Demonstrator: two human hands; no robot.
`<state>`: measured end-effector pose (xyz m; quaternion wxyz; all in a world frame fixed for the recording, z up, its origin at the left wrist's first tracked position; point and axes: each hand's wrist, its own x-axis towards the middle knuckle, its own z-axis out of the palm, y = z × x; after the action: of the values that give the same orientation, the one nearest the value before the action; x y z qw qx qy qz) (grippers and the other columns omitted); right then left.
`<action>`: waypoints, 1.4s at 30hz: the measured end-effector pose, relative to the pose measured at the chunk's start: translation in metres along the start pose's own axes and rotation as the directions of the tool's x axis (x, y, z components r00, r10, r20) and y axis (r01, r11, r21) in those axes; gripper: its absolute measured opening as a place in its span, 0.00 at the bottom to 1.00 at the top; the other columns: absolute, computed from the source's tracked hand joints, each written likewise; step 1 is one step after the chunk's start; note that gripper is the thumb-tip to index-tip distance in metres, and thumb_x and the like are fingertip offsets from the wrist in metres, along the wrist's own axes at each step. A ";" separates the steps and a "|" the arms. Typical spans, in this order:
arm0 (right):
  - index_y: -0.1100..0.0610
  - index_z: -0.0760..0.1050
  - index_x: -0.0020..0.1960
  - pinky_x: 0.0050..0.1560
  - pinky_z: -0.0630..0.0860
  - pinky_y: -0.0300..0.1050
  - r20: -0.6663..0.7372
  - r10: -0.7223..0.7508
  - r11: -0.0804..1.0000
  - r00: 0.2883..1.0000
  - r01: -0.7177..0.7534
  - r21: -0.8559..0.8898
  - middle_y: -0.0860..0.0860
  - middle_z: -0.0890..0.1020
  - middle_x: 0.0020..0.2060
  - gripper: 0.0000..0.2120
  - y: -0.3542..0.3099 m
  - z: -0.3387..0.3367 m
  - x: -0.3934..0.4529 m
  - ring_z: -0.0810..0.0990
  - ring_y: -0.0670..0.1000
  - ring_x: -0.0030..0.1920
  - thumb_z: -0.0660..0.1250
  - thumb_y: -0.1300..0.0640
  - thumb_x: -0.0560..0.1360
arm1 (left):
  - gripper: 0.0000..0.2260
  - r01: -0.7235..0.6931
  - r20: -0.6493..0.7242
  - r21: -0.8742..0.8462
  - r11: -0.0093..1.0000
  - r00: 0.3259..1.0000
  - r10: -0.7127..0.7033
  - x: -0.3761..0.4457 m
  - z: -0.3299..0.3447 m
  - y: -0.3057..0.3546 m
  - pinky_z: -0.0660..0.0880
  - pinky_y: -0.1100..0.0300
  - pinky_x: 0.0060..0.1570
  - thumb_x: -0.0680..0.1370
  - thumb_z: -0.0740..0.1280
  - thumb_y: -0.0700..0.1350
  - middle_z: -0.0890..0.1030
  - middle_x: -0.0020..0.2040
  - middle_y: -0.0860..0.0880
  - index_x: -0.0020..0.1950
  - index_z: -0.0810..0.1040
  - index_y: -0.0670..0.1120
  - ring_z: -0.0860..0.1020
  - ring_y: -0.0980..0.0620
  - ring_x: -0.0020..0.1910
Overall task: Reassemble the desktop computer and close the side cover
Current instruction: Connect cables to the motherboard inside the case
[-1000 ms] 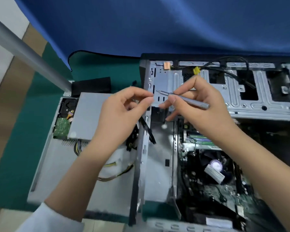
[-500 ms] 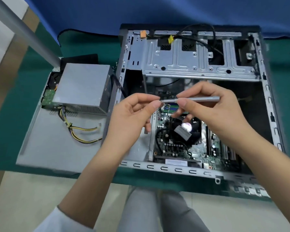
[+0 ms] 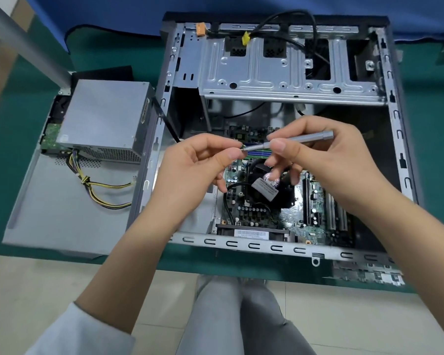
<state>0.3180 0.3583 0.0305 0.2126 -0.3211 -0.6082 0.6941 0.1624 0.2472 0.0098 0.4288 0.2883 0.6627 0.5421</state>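
While lying near-horizontal above the open case [image 3: 395, 119], screwdriver [image 3: 292, 140] pinched by right hand [image 3: 326, 160], tip leftward, left hand [image 3: 190, 172] pinching there.

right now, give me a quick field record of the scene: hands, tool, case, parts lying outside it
left hand: pinches a small screw at the screwdriver's tip
right hand: holds the grey screwdriver almost level, above the motherboard
computer case: lies on its side, open, side cover off
motherboard: mounted inside, CPU cooler at its middle
drive cage: at the far end of the case
power supply: outside the case, to its left, on a grey metal panel
table mat: green
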 end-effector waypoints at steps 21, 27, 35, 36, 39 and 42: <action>0.62 0.79 0.46 0.23 0.67 0.36 0.022 0.060 0.997 0.998 -0.061 0.039 0.56 0.83 0.34 0.09 0.008 -0.015 0.003 0.79 0.51 0.28 0.69 0.59 0.68 | 0.06 -0.034 -0.015 -0.018 0.999 0.999 0.034 0.007 0.017 -0.007 0.75 0.66 0.28 0.75 0.69 0.37 0.85 0.37 0.50 0.45 0.82 0.48 0.73 0.56 0.24; 0.61 0.79 0.47 0.21 0.65 0.35 -0.005 0.051 0.996 0.999 -0.050 0.077 0.56 0.83 0.35 0.08 0.006 -0.021 0.004 0.78 0.50 0.26 0.69 0.59 0.69 | 0.17 0.031 0.148 -0.069 0.997 0.989 -0.020 0.017 0.016 0.000 0.78 0.63 0.32 0.70 0.71 0.45 0.84 0.51 0.50 0.58 0.76 0.53 0.79 0.55 0.33; 0.61 0.79 0.47 0.21 0.64 0.35 -0.054 0.053 0.998 0.997 -0.052 0.017 0.56 0.84 0.35 0.09 0.002 -0.044 0.000 0.75 0.50 0.25 0.70 0.59 0.69 | 0.15 0.086 0.180 0.807 0.584 0.906 -0.382 0.036 -0.002 -0.033 0.73 0.61 0.45 0.76 0.70 0.44 0.79 0.56 0.51 0.62 0.76 0.47 0.74 0.57 0.37; 0.61 0.79 0.47 0.21 0.64 0.35 -0.058 0.054 0.998 0.997 -0.054 0.011 0.56 0.83 0.35 0.09 0.002 -0.046 0.000 0.75 0.50 0.25 0.70 0.59 0.69 | 0.13 0.098 0.190 0.803 0.588 0.893 -0.408 0.035 0.001 -0.035 0.73 0.61 0.45 0.76 0.70 0.43 0.80 0.52 0.50 0.61 0.77 0.46 0.74 0.57 0.37; 0.62 0.79 0.47 0.21 0.64 0.35 -0.076 0.057 0.998 0.995 -0.057 0.006 0.56 0.83 0.35 0.09 0.004 -0.048 -0.002 0.75 0.50 0.25 0.70 0.59 0.69 | 0.03 0.022 0.238 0.827 0.562 0.892 -0.384 0.033 0.001 -0.032 0.73 0.63 0.38 0.74 0.72 0.44 0.79 0.38 0.54 0.46 0.80 0.50 0.76 0.54 0.36; 0.62 0.79 0.47 0.20 0.63 0.35 -0.092 0.052 0.999 0.994 -0.051 0.016 0.55 0.83 0.34 0.09 0.004 -0.049 -0.003 0.75 0.50 0.24 0.70 0.59 0.69 | 0.05 -0.107 0.351 0.799 0.592 0.882 -0.314 0.031 0.000 -0.024 0.74 0.59 0.41 0.70 0.75 0.48 0.81 0.38 0.55 0.37 0.80 0.55 0.78 0.52 0.39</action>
<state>0.3550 0.3897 0.0242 0.2247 -0.3671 -0.5843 0.6880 0.1496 0.2671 -0.0215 0.4282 0.5278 0.7295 0.0761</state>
